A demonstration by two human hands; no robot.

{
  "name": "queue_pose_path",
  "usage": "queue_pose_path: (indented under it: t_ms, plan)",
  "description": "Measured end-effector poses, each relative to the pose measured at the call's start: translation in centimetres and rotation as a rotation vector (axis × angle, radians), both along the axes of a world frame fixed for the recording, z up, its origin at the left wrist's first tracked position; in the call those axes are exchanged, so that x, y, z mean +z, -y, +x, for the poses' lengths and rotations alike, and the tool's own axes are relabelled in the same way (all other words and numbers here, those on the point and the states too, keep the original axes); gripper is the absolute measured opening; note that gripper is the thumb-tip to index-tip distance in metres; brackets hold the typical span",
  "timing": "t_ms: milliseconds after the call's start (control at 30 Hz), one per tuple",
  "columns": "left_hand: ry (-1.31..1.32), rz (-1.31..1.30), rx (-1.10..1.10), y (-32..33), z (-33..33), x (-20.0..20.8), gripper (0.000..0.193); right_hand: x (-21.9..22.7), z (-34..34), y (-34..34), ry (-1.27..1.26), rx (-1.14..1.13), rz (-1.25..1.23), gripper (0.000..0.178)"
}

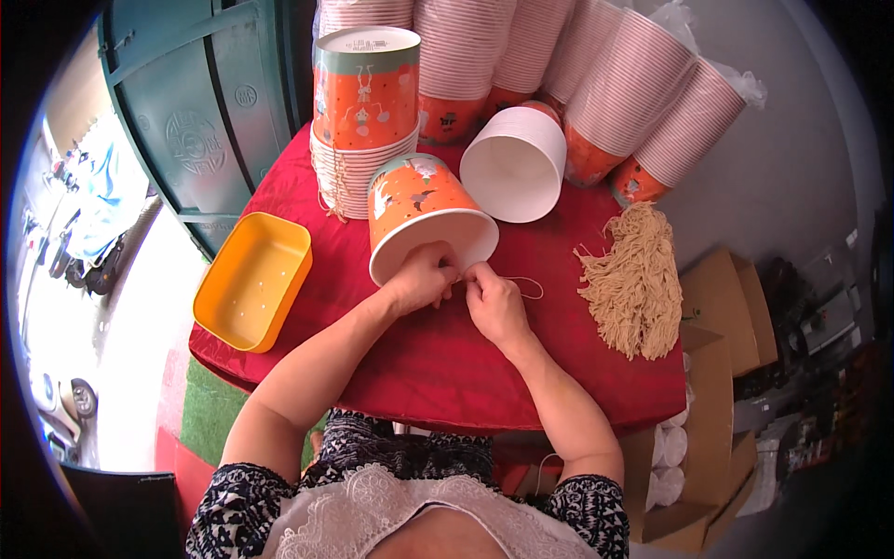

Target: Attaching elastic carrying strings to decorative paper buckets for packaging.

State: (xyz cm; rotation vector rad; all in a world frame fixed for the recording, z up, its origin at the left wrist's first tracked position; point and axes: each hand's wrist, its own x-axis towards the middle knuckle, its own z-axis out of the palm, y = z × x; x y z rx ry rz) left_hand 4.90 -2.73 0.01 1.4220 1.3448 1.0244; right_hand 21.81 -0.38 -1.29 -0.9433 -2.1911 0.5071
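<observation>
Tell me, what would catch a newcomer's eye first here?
Probably the orange patterned tub, tipped with its mouth toward the wearer, mid-table on a vivid red cloth. Behind it rise tall stacks of nested tubs. Next come the yellow bin at left and the shaggy tan string bundle at right.

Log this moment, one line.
left hand: at mouth of orange bucket | right hand: close by, thin cord alongside | yellow tray: at left

Patterned black-and-white sleeves (589, 508) flank a white lace collar (358, 498).
</observation>
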Motion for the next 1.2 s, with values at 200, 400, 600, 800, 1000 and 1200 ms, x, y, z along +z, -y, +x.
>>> queue_pose_path:
  t_ms: [200, 400, 600, 800, 1000, 1200]
  plan:
    - [0.057, -0.050, 0.059, 0.2, -0.1, 0.1, 0.012, 0.0, -0.2, 0.5, -0.063, -0.047, 0.131, 0.009]
    - [0.129, -0.039, 0.023, 0.5, 0.6, 0.1, 0.011, 0.3, -1.1, 1.2, -0.128, -0.101, 0.091, 0.020]
    - [0.150, -0.030, 0.036, 0.5, 1.2, -0.2, 0.013, 0.2, -0.5, 0.7, -0.105, -0.122, -0.054, 0.021]
    - [0.185, -0.032, 0.075, 0.9, 1.2, 0.6, 0.014, 0.4, -0.2, 0.6, -0.104, -0.070, -0.122, 0.011]
    - [0.156, -0.058, 0.106, 0.7, 1.3, 0.1, 0.015, 0.0, -0.2, 0.4, -0.100, -0.065, -0.064, 0.009]
    - [0.234, -0.040, 0.101, 0.4, 1.1, -0.3, 0.015, -0.3, -0.7, 0.1, -0.134, -0.096, -0.064, 0.008]
